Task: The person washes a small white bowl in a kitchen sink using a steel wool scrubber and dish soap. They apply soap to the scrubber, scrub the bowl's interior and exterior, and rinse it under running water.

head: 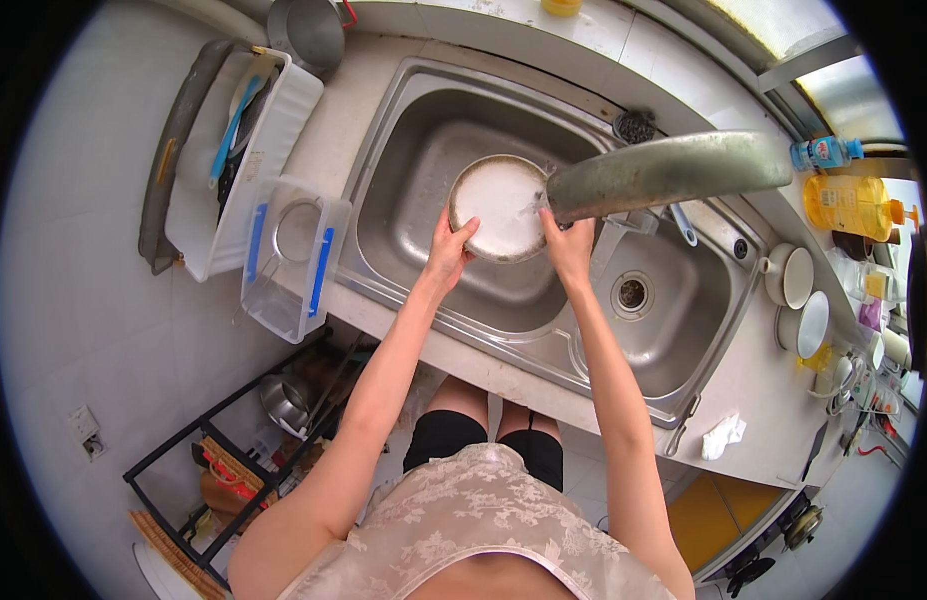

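Over the large left basin of a stainless steel double sink (471, 127), I hold a round white dish with a brownish rim (501, 199). My left hand (450, 251) grips its lower left edge, thumb on the inner face. At the lower right edge, my right hand (570, 244) has its thumb on the rim. The metal faucet spout (658, 172) reaches in from the right, its end at the dish's right side. Clear water appears to splash there. The fingers beneath the dish are hidden.
Left of the sink stand a clear plastic container with blue clips (291, 262) and a white bin of utensils (223, 165). A steel wool scrubber (634, 126) sits behind. On the right are white pots (802, 322), a yellow pump bottle (846, 206), a crumpled tissue (724, 437) and a knife (814, 450).
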{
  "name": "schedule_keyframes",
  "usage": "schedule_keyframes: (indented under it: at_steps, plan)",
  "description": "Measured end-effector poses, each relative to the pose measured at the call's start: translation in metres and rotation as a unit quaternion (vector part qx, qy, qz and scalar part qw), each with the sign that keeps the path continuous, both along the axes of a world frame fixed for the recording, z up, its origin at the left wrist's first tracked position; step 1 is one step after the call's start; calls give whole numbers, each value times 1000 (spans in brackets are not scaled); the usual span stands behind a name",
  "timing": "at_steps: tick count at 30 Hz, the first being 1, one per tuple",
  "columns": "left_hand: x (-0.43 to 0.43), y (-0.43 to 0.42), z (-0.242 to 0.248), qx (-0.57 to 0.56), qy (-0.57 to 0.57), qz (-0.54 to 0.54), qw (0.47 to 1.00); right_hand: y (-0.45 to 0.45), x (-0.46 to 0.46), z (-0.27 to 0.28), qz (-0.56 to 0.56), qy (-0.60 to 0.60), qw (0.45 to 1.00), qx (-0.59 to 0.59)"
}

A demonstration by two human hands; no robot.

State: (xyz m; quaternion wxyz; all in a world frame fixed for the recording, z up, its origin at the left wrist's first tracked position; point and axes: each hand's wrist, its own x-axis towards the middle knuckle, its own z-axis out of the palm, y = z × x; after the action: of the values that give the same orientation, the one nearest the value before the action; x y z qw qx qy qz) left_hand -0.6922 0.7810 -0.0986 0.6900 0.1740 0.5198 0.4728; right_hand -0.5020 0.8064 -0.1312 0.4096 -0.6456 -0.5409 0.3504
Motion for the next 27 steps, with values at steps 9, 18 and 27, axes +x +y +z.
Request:
schedule_keyframes:
  at_steps: [9,18,27]
  plan:
    - [17,7,-37,41,471,10,881,-10,-11,16,38,83,992,-86]
    - [27,22,-8,-97,-61,15,993,-31,-10,35,205,-154,947,192]
    - [23,7,-2,27,-115,-131,984,7,-12,18,43,-19,995,84]
